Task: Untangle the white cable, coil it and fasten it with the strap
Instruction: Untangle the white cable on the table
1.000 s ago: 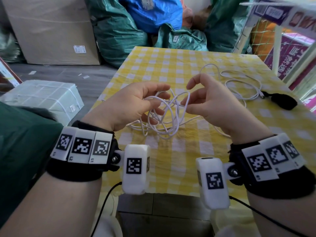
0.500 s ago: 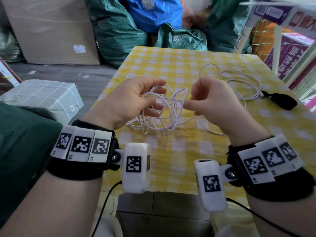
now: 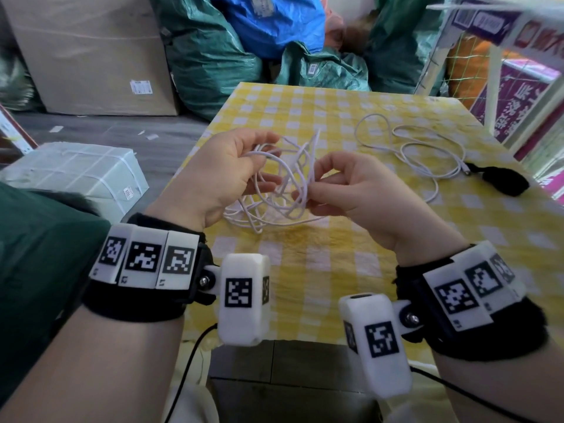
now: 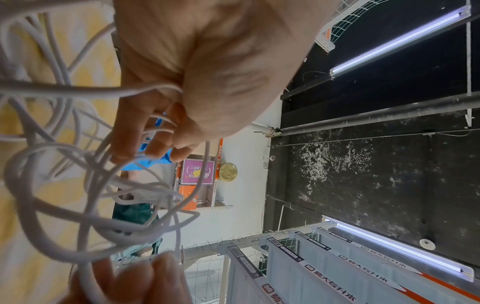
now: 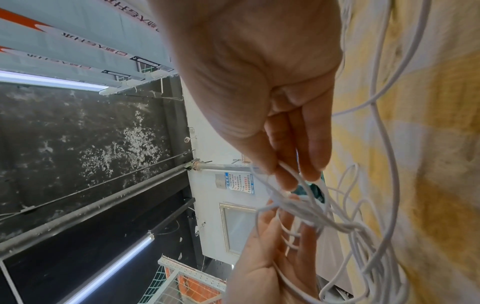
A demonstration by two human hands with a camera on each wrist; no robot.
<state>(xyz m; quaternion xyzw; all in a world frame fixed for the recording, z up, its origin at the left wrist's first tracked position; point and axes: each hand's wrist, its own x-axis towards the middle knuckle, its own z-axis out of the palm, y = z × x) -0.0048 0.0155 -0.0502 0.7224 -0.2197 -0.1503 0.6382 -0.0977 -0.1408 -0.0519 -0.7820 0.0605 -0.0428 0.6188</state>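
A thin white cable (image 3: 283, 190) hangs in a tangled bunch between both hands above the yellow checked table (image 3: 305, 270). My left hand (image 3: 232, 172) holds several loops between thumb and fingers (image 4: 145, 139). My right hand (image 3: 329, 190) pinches strands of the tangle at its fingertips (image 5: 285, 176). The rest of the cable (image 3: 427, 154) trails in loose curves over the table to the right. Its far end reaches a black strap (image 3: 503, 180) lying near the right edge.
A wrapped white parcel (image 3: 73, 175) sits on the floor left of the table. Beyond the far edge stand a cardboard box (image 3: 91, 53) and green and blue sacks (image 3: 250, 35). A white shelf frame with netting (image 3: 494, 56) stands at the right.
Both hands have lifted the tangle a little and drawn closer. My right hand's fingers have moved into the bunch and pinch strands there. The loops have shifted in the left hand.
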